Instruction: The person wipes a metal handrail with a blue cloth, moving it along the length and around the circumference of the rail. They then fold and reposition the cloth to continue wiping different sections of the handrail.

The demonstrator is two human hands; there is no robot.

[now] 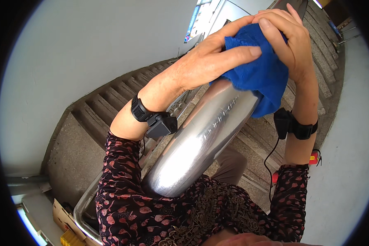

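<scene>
A thick, shiny metal handrail (201,139) runs from close to my chest up and away to the right. Over its far part lies a blue cloth (254,65), draped around the tube and hanging down on the right side. My left hand (221,55) wraps the cloth from the left, thumb lying across the top of it. From the right, my right hand (289,39) curls over the same cloth, its fingers meeting those of the left at the far side. Small scratches show on the bare metal below the cloth.
Stone stairs lie on both sides of the rail: one flight (98,110) at left, another (315,53) at right. A pale wall (90,45) bounds the left. A bent metal rail (80,209), cardboard (63,215) and a yellow crate (71,238) are at lower left.
</scene>
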